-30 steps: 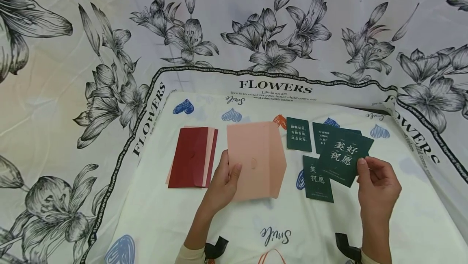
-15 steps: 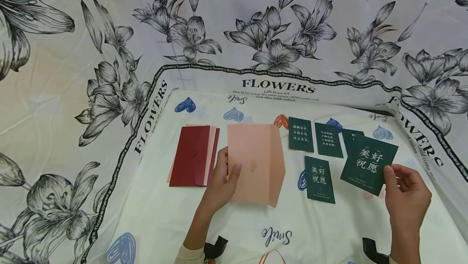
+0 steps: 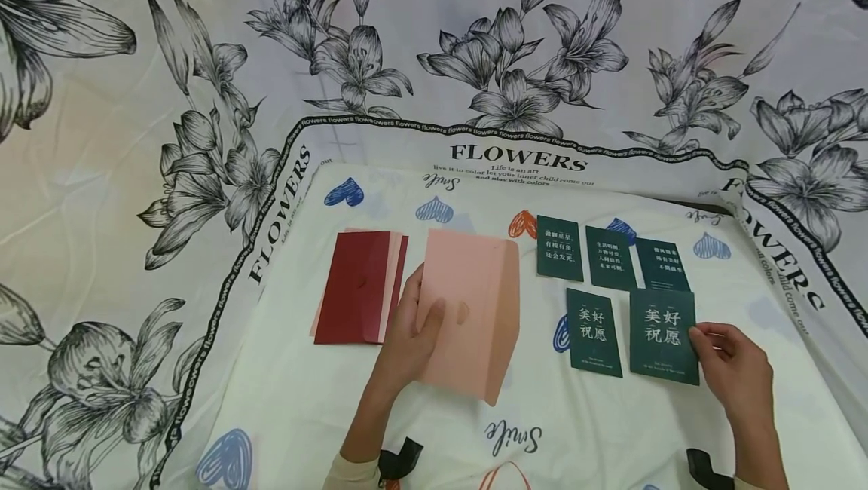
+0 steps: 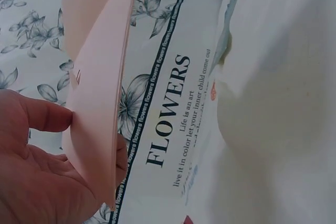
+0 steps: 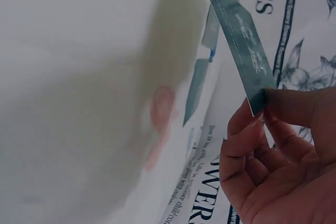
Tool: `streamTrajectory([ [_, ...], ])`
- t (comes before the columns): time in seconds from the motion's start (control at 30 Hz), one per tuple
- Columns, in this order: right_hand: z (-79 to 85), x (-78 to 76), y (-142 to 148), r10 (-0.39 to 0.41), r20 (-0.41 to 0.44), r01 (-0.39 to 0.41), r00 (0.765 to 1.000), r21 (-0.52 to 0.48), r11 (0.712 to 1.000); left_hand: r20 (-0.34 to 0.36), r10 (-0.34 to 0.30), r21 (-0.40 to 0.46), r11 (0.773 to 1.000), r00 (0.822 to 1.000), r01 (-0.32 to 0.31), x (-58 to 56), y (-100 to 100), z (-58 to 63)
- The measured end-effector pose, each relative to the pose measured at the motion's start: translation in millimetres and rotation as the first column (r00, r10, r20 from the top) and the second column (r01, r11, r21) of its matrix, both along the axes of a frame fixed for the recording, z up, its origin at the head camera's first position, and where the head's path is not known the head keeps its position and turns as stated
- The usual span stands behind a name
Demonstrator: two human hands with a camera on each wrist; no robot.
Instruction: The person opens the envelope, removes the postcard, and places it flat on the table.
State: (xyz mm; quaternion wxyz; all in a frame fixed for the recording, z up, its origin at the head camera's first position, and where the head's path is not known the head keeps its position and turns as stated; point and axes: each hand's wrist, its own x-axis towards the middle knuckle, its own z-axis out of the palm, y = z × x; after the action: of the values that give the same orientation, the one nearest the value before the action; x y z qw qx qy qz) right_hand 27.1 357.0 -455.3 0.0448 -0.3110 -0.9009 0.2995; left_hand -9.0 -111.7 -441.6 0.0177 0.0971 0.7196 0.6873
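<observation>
In my left hand (image 3: 414,335) I hold a pale pink envelope (image 3: 461,271), thumb on its front and fingers behind. Its flap (image 3: 505,309) stands unfolded on the right side, as the left wrist view of the envelope (image 4: 100,103) also suggests. My right hand (image 3: 735,369) pinches a dark green card (image 3: 663,362) with white characters by its right edge. The right wrist view has this card (image 5: 241,40) between thumb and fingers, raised off the cloth. Just left of it lies another green card (image 3: 594,354) with the same characters.
Three green cards with smaller text lie in a row behind: a left one (image 3: 559,267), a middle one (image 3: 612,279) and a right one (image 3: 661,279). A stack of dark red and pink envelopes (image 3: 349,301) lies on the left. A white patterned cloth (image 3: 285,399) covers the table.
My right hand has drawn the green card off the other cards, first rightward, then down and slightly back left, straightening it. The pink envelope has tilted a little in my left hand.
</observation>
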Motion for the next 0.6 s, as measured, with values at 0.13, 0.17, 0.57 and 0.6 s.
streamTrajectory([
  [0.13, -2.5, -5.6, 9.2, 0.060, 0.065, -0.061, 0.996, 0.008, 0.998, 0.001, 0.016, -0.017, 1.000, 1.000, -0.016, 0.1, -0.8, 0.0],
  [0.17, -3.2, -7.1, 11.3, 0.068, 0.079, -0.069, 0.995, 0.005, 0.998, 0.003, 0.021, -0.020, 1.000, 1.000, -0.021, 0.3, -1.1, 0.1],
  [0.57, -19.8, -14.7, 26.3, 0.136, 0.160, -0.138, 0.978, 0.001, 0.990, 0.081, 0.089, -0.112, 0.991, 0.993, -0.080, 3.1, -0.4, 0.5],
  [0.6, -21.0, -15.4, 26.9, 0.137, 0.170, -0.139, 0.976, 0.002, 0.990, 0.087, 0.094, -0.120, 0.989, 0.992, -0.083, 3.4, 0.0, 0.1],
])
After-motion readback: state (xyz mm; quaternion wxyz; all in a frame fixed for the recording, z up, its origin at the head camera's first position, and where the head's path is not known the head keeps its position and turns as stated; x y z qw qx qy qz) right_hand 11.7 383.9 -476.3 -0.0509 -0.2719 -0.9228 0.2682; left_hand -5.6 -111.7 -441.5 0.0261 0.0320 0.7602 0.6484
